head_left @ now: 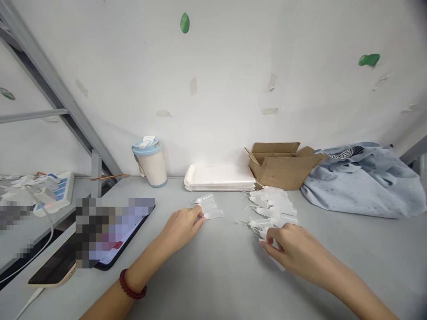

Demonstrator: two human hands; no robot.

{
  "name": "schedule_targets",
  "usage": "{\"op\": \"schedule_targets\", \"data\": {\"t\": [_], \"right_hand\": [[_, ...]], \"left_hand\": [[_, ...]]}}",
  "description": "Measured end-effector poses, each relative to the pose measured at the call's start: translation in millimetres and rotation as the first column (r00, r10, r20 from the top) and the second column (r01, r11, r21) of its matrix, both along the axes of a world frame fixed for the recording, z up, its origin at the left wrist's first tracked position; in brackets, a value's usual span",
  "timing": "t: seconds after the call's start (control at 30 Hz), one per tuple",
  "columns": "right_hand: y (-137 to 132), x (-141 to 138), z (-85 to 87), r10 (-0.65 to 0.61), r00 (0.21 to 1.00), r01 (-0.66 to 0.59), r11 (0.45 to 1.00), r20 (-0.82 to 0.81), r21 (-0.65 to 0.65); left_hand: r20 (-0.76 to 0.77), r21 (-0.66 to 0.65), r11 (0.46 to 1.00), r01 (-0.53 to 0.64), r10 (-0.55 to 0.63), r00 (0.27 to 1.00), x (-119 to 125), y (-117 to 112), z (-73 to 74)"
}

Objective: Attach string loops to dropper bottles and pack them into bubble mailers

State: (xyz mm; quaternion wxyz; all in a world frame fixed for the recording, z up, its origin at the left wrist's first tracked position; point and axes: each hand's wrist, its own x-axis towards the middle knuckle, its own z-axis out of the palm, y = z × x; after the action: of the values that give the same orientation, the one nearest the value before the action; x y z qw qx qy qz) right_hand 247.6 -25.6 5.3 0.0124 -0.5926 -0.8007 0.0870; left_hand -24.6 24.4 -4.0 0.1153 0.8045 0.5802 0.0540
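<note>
Here, my left hand (180, 229) curls against a small bunch of clear plastic tags (208, 208) lying crosswise; I can't tell if it grips them. My right hand (293, 249), nearer the larger pile (271, 206), pinches one slanted tag (275, 255).

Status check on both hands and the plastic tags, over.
Left hand touching small clear plastic tag group. Right hand on larger tag pile. Nothing between hands and tags.
</note>
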Motion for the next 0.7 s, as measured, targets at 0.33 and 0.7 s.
{"op": "schedule_targets", "data": {"t": [0.33, 0.7], "right_hand": [[-1.1, -3.3, -0.3, 0.015, 0.998, -0.012, 0.999, 0.057, -0.046], [-3.3, -3.8, -4.8, 0.047, 0.998, -0.045, 0.998, 0.043, -0.042]], "left_hand": [[0.034, -0.038, 0.999, -0.022, 0.024, 0.999, -5.1, 2.5, 3.2], [0.013, -0.010, 0.998, -0.059, 0.059, 0.998, -8.5, 7.0, 0.9]]}}
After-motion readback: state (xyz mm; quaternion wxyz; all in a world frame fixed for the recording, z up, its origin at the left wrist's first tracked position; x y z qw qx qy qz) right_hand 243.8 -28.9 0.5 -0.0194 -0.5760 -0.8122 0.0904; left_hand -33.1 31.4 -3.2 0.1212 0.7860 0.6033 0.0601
